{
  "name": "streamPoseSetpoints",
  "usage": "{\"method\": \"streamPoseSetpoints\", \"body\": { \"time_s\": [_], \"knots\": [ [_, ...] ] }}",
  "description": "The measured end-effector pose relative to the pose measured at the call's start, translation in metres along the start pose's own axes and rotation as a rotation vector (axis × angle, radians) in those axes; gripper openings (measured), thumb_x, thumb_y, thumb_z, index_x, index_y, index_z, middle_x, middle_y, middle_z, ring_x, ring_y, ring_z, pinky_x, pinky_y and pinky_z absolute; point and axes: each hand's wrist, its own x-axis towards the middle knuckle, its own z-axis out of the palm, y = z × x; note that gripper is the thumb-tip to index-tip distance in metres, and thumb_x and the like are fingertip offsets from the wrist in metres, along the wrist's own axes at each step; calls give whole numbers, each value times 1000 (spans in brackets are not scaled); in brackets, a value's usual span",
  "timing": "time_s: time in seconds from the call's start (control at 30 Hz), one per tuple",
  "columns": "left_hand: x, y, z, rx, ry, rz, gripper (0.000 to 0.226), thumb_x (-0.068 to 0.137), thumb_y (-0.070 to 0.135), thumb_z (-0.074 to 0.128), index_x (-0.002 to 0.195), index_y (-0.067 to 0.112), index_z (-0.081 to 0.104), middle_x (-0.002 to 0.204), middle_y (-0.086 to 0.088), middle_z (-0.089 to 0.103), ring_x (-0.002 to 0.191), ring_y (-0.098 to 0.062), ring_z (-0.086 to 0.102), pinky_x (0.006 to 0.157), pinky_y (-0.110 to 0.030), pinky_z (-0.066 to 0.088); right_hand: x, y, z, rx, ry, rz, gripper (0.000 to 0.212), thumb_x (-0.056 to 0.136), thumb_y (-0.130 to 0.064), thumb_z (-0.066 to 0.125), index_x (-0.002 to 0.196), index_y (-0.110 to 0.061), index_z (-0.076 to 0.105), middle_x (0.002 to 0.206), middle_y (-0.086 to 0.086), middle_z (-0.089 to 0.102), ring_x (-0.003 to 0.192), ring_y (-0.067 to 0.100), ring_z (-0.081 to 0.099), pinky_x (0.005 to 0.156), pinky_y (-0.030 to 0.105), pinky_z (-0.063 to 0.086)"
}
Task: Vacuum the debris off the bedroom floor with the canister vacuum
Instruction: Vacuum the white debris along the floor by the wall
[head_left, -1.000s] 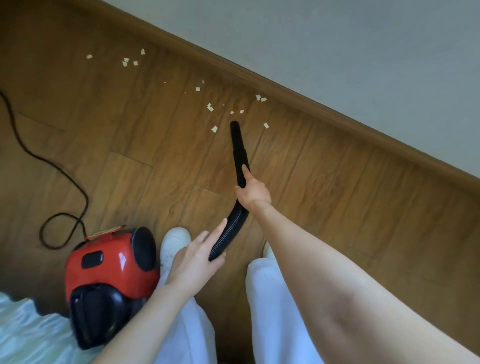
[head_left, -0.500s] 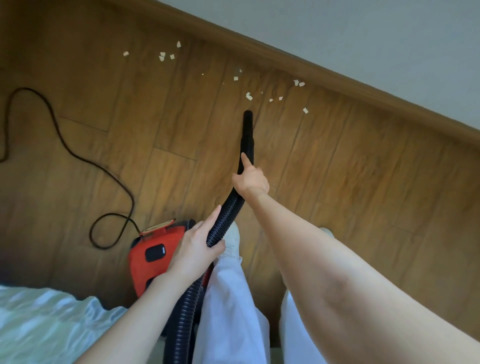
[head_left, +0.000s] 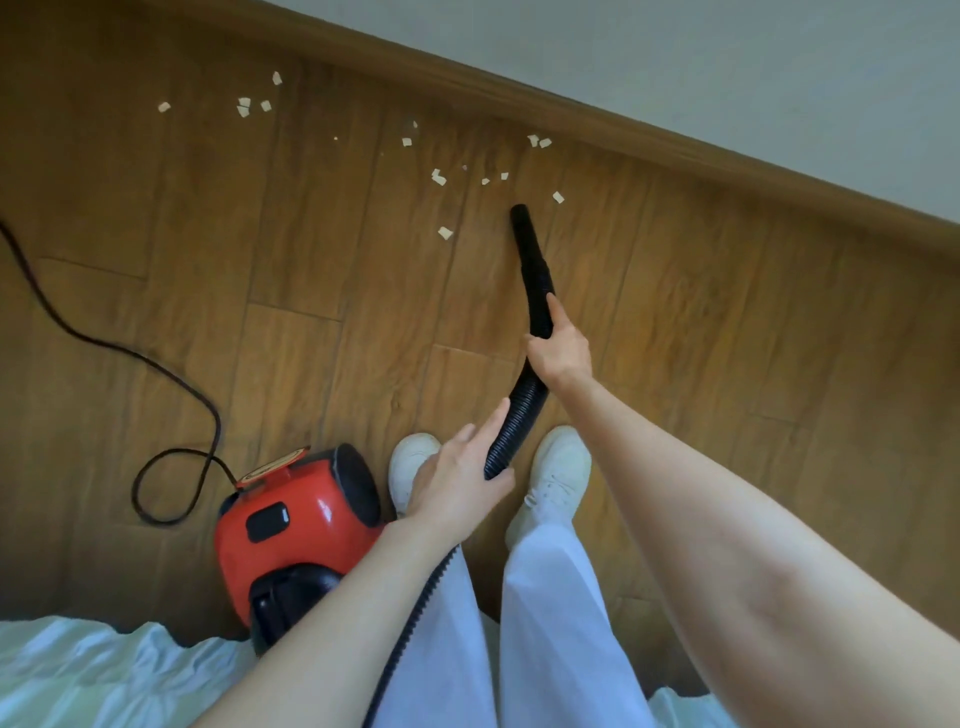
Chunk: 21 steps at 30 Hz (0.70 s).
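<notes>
A red and black canister vacuum (head_left: 296, 525) stands on the wooden floor beside my left foot. Its black ribbed hose (head_left: 511, 426) runs up between my hands to a smooth black nozzle (head_left: 530, 249) whose tip rests low over the boards. My right hand (head_left: 561, 348) grips the nozzle's rear end, forefinger laid along it. My left hand (head_left: 457, 483) holds the hose lower down. Several pale paper scraps (head_left: 439, 176) lie scattered ahead of the tip; one scrap (head_left: 558, 197) lies just to its right, another (head_left: 445, 233) to its left.
A wooden skirting board (head_left: 623, 124) and a pale wall (head_left: 727, 57) run diagonally behind the scraps. The black power cord (head_left: 171, 374) loops over the floor at left. White bedding (head_left: 88, 675) fills the lower left. My white shoes (head_left: 558, 467) stand below the hose.
The view has swung about and the vacuum body appears shifted beside my foot. The nozzle tip now lies right of the scrap cluster. Both hands keep their hold.
</notes>
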Motion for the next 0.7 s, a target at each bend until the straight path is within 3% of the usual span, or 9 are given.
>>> {"method": "streamPoseSetpoints", "body": {
  "time_s": [0.17, 0.37, 0.57, 0.7],
  "knots": [
    [26, 27, 27, 65, -46, 38, 77, 89, 33, 55, 145, 47, 4, 106, 4, 48, 86, -21, 56, 74, -42, 51, 21, 32, -39, 55, 47, 36, 67, 94, -21, 52, 152, -33, 20, 132, 9, 55, 110, 28, 59, 89, 39, 53],
    [43, 47, 39, 139, -37, 64, 77, 89, 33, 53, 145, 49, 2, 107, 6, 47, 82, -20, 57, 73, -39, 51, 36, 45, -66, 117, 58, 55, 68, 94, -21, 52, 152, -33, 19, 131, 7, 56, 105, 25, 61, 88, 40, 54],
    [34, 37, 22, 155, 25, 61, 75, 93, 35, 50, 145, 46, -3, 101, 8, 45, 75, -16, 55, 65, -35, 51, 31, 21, -52, 103, -1, 16, 69, 95, -22, 51, 153, -33, 15, 136, 8, 53, 106, 26, 61, 79, 31, 52],
    [25, 13, -8, 165, 98, 29, 74, 92, 34, 49, 147, 44, 0, 100, 9, 45, 70, -13, 54, 60, -29, 47, 22, -14, -23, 100, -37, -14, 71, 95, -24, 52, 153, -35, 14, 134, 10, 54, 108, 27, 60, 85, 35, 54]
  ]
}}
